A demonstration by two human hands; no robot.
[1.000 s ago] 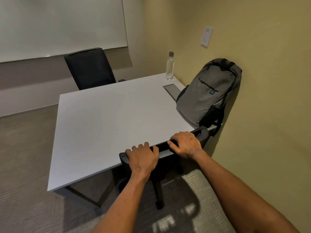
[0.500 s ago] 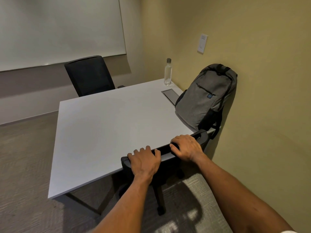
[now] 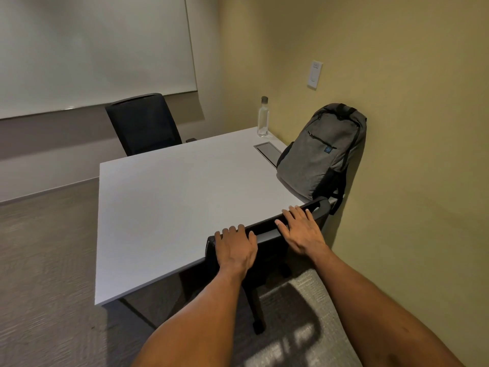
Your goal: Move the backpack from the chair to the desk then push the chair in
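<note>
The grey backpack (image 3: 320, 154) stands upright on the white desk (image 3: 172, 202) at its right edge, leaning on the yellow wall. The black chair (image 3: 264, 227) is tucked against the desk's near edge, its seat hidden under the top. My left hand (image 3: 236, 250) lies over the left end of the chair's top rim with the fingers curled over it. My right hand (image 3: 301, 230) rests flat on the right part of the rim, fingers straight and spread, gripping nothing.
A second black chair (image 3: 144, 125) stands at the desk's far side under a whiteboard (image 3: 92, 49). A clear bottle (image 3: 263, 117) and a cable hatch (image 3: 267, 151) sit at the desk's far right corner. The wall runs close along the right.
My right hand has uncurled from the chair's rim and now lies flat with spread fingers. The view has tilted upward slightly. The chair and backpack stay put.
</note>
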